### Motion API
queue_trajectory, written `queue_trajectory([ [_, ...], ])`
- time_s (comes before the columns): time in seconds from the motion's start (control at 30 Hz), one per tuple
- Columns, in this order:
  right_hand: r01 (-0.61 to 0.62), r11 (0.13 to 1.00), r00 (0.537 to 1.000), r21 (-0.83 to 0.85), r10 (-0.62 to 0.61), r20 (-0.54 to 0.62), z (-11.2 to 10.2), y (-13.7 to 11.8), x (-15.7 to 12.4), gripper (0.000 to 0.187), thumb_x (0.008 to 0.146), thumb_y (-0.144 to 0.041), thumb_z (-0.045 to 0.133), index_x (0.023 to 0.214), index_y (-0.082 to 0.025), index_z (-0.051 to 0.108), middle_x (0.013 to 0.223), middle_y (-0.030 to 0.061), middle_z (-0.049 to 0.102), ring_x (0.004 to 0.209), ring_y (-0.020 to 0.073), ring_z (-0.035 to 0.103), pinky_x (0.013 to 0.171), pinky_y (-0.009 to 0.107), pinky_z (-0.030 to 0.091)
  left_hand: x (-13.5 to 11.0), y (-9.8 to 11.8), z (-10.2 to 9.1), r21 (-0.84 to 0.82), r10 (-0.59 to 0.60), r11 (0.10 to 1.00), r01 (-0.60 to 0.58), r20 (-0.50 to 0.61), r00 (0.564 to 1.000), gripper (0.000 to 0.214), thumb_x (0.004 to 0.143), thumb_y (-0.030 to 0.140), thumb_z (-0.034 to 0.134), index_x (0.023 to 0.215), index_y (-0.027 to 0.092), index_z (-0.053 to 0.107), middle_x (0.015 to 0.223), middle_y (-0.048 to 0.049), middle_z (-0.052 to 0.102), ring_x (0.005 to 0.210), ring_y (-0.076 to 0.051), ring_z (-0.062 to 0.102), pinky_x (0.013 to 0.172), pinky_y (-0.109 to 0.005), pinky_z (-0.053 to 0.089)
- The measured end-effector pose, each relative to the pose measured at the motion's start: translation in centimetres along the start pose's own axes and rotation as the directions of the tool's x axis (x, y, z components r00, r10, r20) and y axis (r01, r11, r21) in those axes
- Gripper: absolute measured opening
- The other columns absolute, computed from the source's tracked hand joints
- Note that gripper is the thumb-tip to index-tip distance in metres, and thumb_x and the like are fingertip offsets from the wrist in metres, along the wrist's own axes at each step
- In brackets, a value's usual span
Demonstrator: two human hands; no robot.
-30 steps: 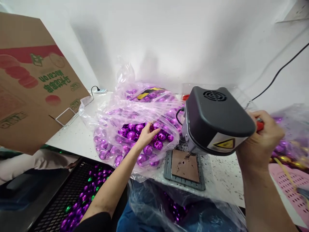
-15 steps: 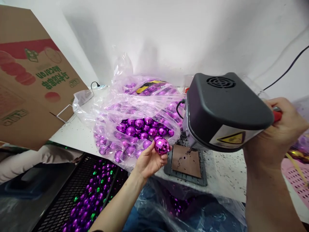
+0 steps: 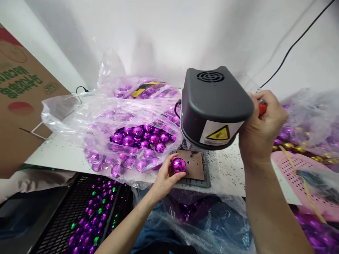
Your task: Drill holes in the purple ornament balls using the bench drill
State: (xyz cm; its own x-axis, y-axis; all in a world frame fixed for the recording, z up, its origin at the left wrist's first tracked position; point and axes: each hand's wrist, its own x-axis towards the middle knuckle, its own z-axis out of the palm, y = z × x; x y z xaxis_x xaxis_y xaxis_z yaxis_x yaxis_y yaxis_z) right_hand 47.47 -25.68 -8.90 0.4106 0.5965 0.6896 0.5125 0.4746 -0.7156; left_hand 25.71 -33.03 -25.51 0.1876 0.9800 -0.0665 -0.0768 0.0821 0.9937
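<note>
A shiny purple faceted ball [image 3: 179, 165] sits between the thumb and fingers of my left hand [image 3: 166, 176], just over the left part of a brown square pad with a small hole [image 3: 197, 167]. The pad lies on a dark grey base plate [image 3: 206, 181]. Above it stands the black housing of a bench machine [image 3: 217, 93], with a vent on top and a yellow warning label. My right hand [image 3: 265, 120] is closed around the machine's red-ended lever [image 3: 262, 107]. The underside of the machine head is mostly hidden.
An opened clear plastic bag [image 3: 106, 116] full of purple balls lies left of the machine. Dark crumbs dot the white table [image 3: 230, 173]. A cardboard box [image 3: 23, 102] stands far left, above a black mesh crate [image 3: 60, 208] of purple and green balls. At right is a pink basket [image 3: 288, 165].
My left hand has brought the ball from beside the bag onto the pad's left side and turned it. The camera view has shifted right; my right hand stays on the lever.
</note>
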Motion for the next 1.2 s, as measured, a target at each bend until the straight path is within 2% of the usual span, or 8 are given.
queue_trajectory([
  [0.07,0.009,1.000,1.000,0.000,-0.009,-0.001,0.0,0.1,0.0,0.052,0.091,-0.059,0.054,0.073,-0.011,0.048,0.061,-0.0039,0.032,0.059,-0.0001,0.027,0.054,0.017,0.019,0.0,-0.3,0.1,0.143,0.047,0.989,-0.049,0.017,0.999,0.061,0.080,0.033,0.082,0.135,0.024,0.058,0.132,-0.0074,0.062,0.120,-0.025,0.060,0.106,-0.037,0.045],
  [0.2,0.029,1.000,1.000,0.008,-0.029,-0.010,0.0,0.2,0.0,0.053,0.092,-0.059,0.054,0.073,-0.011,0.047,0.062,-0.0038,0.034,0.060,-0.0003,0.030,0.056,0.017,0.022,0.5,-0.1,0.3,0.346,0.056,0.936,-0.064,0.031,0.998,0.054,0.084,0.039,0.077,0.132,0.022,0.059,0.129,-0.0085,0.066,0.117,-0.027,0.063,0.104,-0.042,0.047],
  [0.47,0.041,0.999,0.999,-0.019,-0.041,-0.017,0.0,0.5,0.0,0.060,0.090,-0.068,0.051,0.075,-0.010,0.050,0.063,-0.0039,0.035,0.063,0.0005,0.031,0.059,0.019,0.024,3.1,-0.4,1.2,0.525,0.163,0.840,-0.138,-0.003,0.987,0.038,0.097,0.044,0.059,0.126,0.020,0.061,0.121,-0.0101,0.070,0.113,-0.028,0.063,0.101,-0.045,0.047],
  [0.57,0.040,0.999,0.999,-0.022,-0.041,-0.024,0.0,0.4,-0.1,0.061,0.090,-0.070,0.050,0.076,-0.010,0.050,0.064,-0.0036,0.035,0.064,0.0011,0.032,0.060,0.019,0.025,3.4,-0.6,1.4,0.566,0.226,0.799,-0.202,0.029,0.974,0.034,0.098,0.042,0.058,0.123,0.020,0.062,0.124,-0.0101,0.069,0.117,-0.028,0.062,0.102,-0.046,0.046],
  [0.67,0.063,0.998,0.998,-0.029,-0.064,-0.029,0.0,0.4,-0.1,0.060,0.092,-0.068,0.049,0.077,-0.010,0.049,0.065,-0.0035,0.035,0.065,0.0011,0.031,0.061,0.019,0.024,3.2,-0.8,1.8,0.645,0.303,0.716,-0.267,0.059,0.951,0.033,0.096,0.037,0.062,0.124,0.020,0.061,0.122,-0.0102,0.070,0.115,-0.028,0.062,0.102,-0.046,0.046],
  [0.8,0.072,0.997,0.997,-0.025,-0.073,-0.036,0.0,0.3,-0.1,0.048,0.095,-0.054,0.053,0.077,-0.009,0.049,0.064,-0.0039,0.033,0.064,0.0005,0.029,0.061,0.018,0.022,3.1,-1.4,2.9,0.738,0.399,0.601,-0.306,0.055,0.915,0.042,0.089,0.033,0.073,0.126,0.020,0.059,0.125,-0.0112,0.068,0.119,-0.030,0.060,0.105,-0.047,0.044],
  [0.97,0.057,0.997,0.997,-0.056,-0.060,-0.042,0.0,0.0,-0.2,0.039,0.094,-0.044,0.056,0.076,-0.009,0.050,0.063,-0.0037,0.035,0.065,0.0005,0.031,0.062,0.017,0.024,3.4,-1.9,3.9,0.751,0.326,0.595,-0.284,0.097,0.940,0.042,0.086,0.027,0.074,0.124,0.021,0.056,0.121,-0.0093,0.068,0.120,-0.030,0.059,0.116,-0.055,0.034],
  [1.2,0.052,0.999,0.997,0.006,-0.052,-0.055,0.0,0.1,0.1,0.041,0.091,-0.046,0.059,0.074,-0.009,0.054,0.062,-0.0028,0.037,0.064,0.0010,0.033,0.058,0.017,0.025,3.3,-1.3,3.2,0.701,0.195,0.657,-0.276,0.196,0.961,0.041,0.094,0.033,0.065,0.131,0.020,0.051,0.136,-0.0134,0.061,0.132,-0.030,0.052,0.121,-0.060,0.026],
])
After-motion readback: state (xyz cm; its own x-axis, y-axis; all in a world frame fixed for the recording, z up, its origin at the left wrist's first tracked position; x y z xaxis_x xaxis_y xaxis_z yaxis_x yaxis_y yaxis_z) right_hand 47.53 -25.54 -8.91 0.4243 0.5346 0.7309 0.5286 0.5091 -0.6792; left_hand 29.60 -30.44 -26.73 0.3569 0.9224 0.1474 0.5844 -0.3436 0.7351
